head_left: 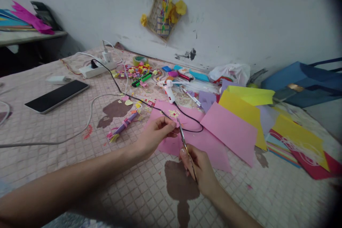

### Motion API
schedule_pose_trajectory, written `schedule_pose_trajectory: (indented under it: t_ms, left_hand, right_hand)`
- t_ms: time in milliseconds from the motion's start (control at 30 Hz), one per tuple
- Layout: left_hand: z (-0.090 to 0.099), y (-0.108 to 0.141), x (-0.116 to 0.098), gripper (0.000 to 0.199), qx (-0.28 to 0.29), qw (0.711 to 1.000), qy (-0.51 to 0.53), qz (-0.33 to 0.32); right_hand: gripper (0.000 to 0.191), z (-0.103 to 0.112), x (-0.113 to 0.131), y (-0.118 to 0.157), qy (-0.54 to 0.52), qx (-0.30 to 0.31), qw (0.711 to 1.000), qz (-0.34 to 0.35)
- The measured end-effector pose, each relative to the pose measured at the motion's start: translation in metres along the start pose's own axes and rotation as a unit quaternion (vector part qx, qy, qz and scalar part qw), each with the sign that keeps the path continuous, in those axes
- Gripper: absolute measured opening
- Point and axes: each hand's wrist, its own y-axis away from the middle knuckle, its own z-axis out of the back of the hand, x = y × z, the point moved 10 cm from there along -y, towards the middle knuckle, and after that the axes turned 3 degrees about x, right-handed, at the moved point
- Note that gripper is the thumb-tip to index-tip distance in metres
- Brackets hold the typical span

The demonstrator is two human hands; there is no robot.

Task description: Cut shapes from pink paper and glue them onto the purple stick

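Note:
My right hand (199, 165) is wrapped round a pair of scissors (182, 136), whose narrow blades point up and away from me. Just left of the blade tips, my left hand (157, 133) pinches a small piece of pink paper (176, 124), mostly covered by the fingers. Both hands are above pink paper sheets (211, 148) on the table. Small pale-yellow cut pieces (174, 113) lie on the pink paper beyond my fingers. A white glue gun (168, 91) with a red light lies behind them, its black cable (191, 114) looping close to the scissors.
A phone (57, 96) and a white power strip (97, 69) lie on the left. Behind are paper cutouts (133, 72), a green cutter (142, 79) and a tape roll (140, 60). A rolled purple paper piece (124, 125) lies left; yellow sheets (242, 114) and a blue bag (301, 82) are right.

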Motion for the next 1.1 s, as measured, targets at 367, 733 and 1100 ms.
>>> schedule_pose_trajectory:
  t_ms: [367, 733, 1100]
  left_hand:
    - [-0.0008, -0.0012, 0.0008, 0.018, 0.016, 1.0, -0.004, -0.005]
    - [-0.0006, -0.0007, 0.001, 0.019, 0.009, 1.0, -0.007, 0.001]
    - [-0.0008, -0.0005, -0.0007, 0.018, 0.01, 1.0, 0.0, -0.001]
  right_hand:
    - [0.039, 0.0018, 0.0044, -0.0003, 0.007, -0.004, 1.0, 0.008]
    - [0.039, 0.0025, 0.0046, -0.0017, 0.012, -0.008, 1.0, 0.012]
    - [0.04, 0.0021, 0.0031, -0.0004, 0.015, -0.002, 1.0, 0.001]
